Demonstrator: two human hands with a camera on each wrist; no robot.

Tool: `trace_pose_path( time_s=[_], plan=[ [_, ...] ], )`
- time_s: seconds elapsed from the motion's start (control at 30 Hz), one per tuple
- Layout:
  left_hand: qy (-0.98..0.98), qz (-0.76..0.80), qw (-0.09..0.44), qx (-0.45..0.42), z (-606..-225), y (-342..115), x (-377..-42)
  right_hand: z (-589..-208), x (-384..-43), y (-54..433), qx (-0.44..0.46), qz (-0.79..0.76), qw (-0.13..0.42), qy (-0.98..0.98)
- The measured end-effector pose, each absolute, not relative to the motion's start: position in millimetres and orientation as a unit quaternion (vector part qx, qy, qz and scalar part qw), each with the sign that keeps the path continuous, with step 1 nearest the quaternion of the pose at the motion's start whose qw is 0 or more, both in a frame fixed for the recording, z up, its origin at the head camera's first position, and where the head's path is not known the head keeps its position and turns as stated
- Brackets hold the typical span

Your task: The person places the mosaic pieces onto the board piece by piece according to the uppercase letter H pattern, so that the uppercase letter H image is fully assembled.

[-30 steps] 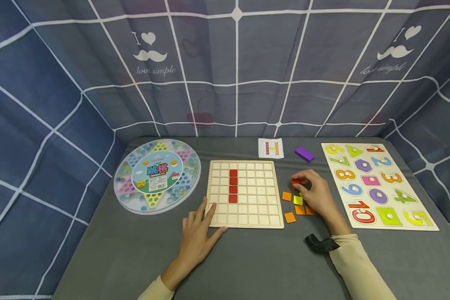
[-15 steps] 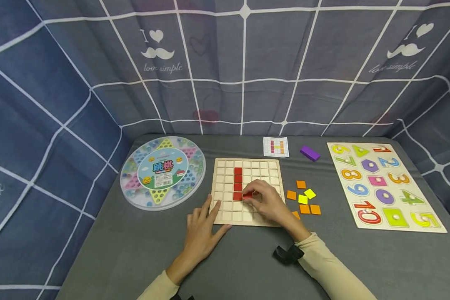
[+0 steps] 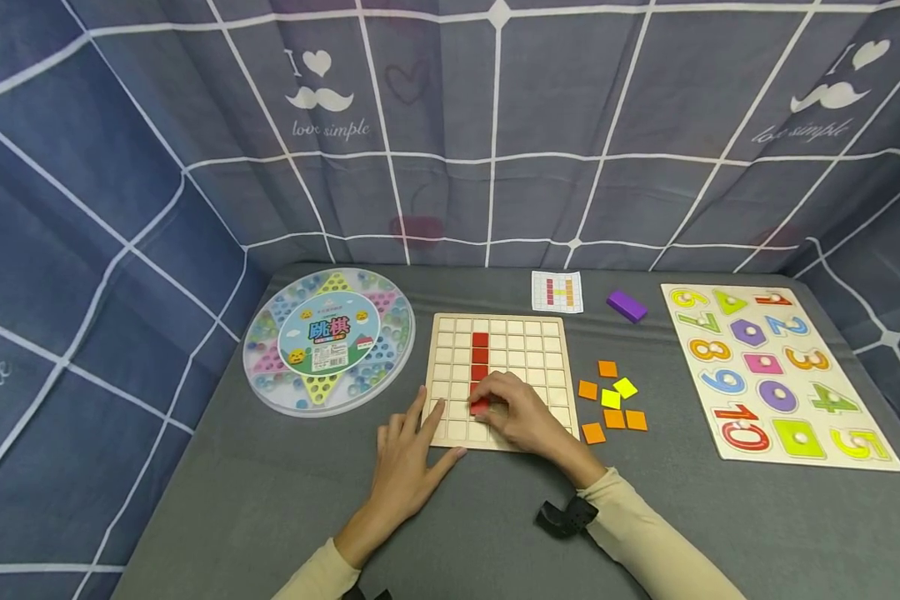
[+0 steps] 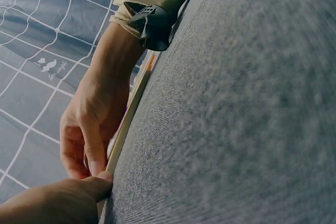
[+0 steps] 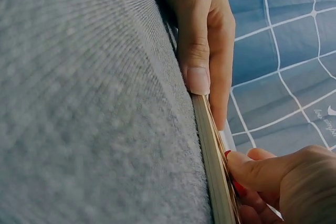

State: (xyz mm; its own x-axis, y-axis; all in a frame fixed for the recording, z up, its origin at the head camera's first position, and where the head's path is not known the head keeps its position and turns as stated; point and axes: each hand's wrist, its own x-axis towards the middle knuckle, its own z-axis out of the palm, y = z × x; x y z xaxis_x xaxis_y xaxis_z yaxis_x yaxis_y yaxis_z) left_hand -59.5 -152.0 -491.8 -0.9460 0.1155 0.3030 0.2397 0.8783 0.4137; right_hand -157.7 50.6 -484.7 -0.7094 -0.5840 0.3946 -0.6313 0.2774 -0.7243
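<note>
A wooden grid board (image 3: 528, 354) lies flat on the grey cloth, with a column of red square tiles (image 3: 480, 355) in it. My right hand (image 3: 521, 421) is over the lower middle of the board. Thumb and fingers pinch a red square tile (image 5: 239, 188) at the column's near end; the fingers partly cover it. My left hand (image 3: 405, 467) rests at the board's near left corner, fingers extended along its left side and thumb at the front edge. Orange square tiles (image 3: 593, 433) and yellow square tiles (image 3: 611, 399) lie loose just right of the board.
Behind the board lies a small printed pattern card (image 3: 557, 292), with a purple block (image 3: 627, 307) beside it. A round Chinese checkers set (image 3: 330, 392) is at left. A number-and-shape puzzle board (image 3: 765, 429) lies at right. Tile-patterned curtain surrounds the table.
My right hand has carried a red tile left from the loose tiles onto the board, then slightly nearer to the column's end. My left hand keeps its place on the board. The head view has shifted slightly.
</note>
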Motion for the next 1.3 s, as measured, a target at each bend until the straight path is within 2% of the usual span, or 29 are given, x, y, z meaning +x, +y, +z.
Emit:
trace_pose_path(
  time_s=[1.3],
  plan=[
    [-0.959,-0.227,0.139,-0.097,-493.2,-150.9,-59.3,-493.1,-160.3,54.9,0.391,0.482,-0.01,-0.784]
  ],
)
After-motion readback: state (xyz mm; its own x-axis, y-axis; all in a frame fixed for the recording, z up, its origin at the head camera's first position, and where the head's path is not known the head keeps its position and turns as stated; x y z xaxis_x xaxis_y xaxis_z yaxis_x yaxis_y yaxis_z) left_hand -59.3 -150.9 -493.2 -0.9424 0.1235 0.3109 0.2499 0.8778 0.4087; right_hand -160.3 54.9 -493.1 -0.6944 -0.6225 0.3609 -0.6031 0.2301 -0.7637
